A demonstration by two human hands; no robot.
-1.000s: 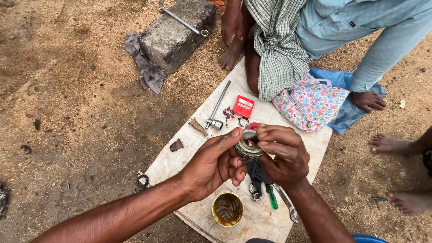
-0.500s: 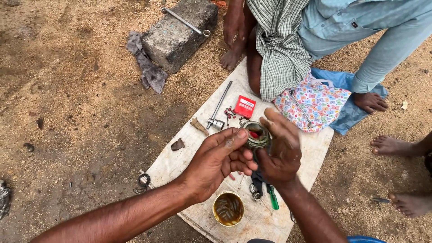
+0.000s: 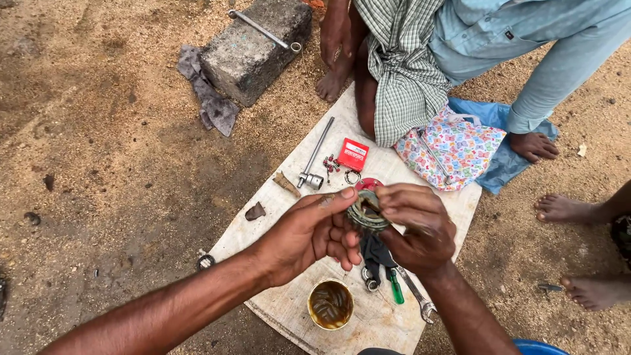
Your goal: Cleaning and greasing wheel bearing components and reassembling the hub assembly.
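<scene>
While both of my hands meet over the middle of the pale board (image 3: pixel 453 204), most of what they hold stays covered. My right hand (image 3: pixel 414 227) is curled around a round greasy metal part (image 3: pixel 365 214), fingers wrapped over its far side, so only the near rim and a dark hollow show; what kind of part it is I cannot tell. My left hand (image 3: pixel 309 233) comes in from the left, thumb stretched out to the rim, the other fingers folded under and touching it from below. Under my right wrist a dark cloth (image 3: pixel 376 251) hangs down, partly hiding a green-handled screwdriver (image 3: pixel 396 289) and a spanner (image 3: pixel 415 294). Just below my left hand stands a small tin of brown grease (image 3: pixel 330 304). Beyond the hands lie a socket bar (image 3: pixel 315 156), a small red box (image 3: pixel 353 154) and some small loose bits beside it, too tiny to identify. A red round object is nearly all hidden behind the metal part. A seated person (image 3: pixel 407 72) in checked cloth is cut off by the top edge, beside a flowered pouch (image 3: pixel 453 148). A stone block (image 3: pixel 253 49) with a rod across it sits upper left, a grey rag (image 3: pixel 210 98) beside it. Bare feet (image 3: pixel 565 209) of another person enter at right.
</scene>
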